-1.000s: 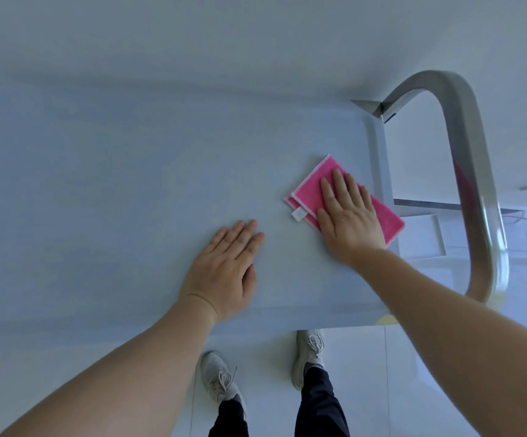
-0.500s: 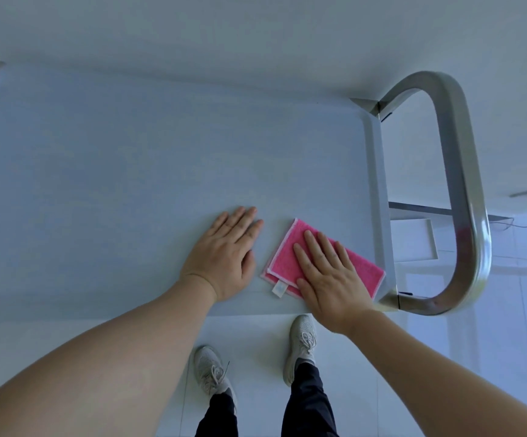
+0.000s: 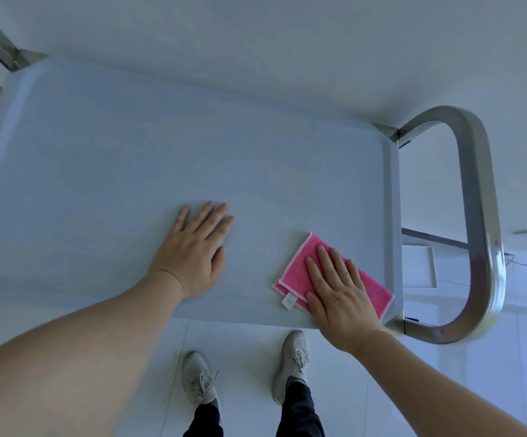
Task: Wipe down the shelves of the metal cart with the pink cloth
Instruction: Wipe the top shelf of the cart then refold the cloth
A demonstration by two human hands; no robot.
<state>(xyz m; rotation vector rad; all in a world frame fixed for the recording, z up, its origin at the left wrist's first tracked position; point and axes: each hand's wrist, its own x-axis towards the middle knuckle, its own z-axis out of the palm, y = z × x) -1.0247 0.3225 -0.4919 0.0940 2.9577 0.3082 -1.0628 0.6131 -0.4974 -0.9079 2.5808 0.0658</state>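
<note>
While lying folded near the right front corner of the top shelf (image 3: 161, 146), the pink cloth (image 3: 300, 272) is being pressed flat under the right hand (image 3: 339, 298), fingers spread. Left hand (image 3: 193, 250) is resting palm-down, fingers extended, on bare shelf well apart. Metal cart handle (image 3: 480, 216) is looping at right.

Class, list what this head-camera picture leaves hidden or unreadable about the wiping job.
- Lower shelves: hidden beneath the top shelf.
- Part of the pink cloth: covered by the right hand.
- White cloth tag: too small to read.
- Shelf's left end: cut off by the frame edge.
- Dirt or wetness: not discernible.
</note>
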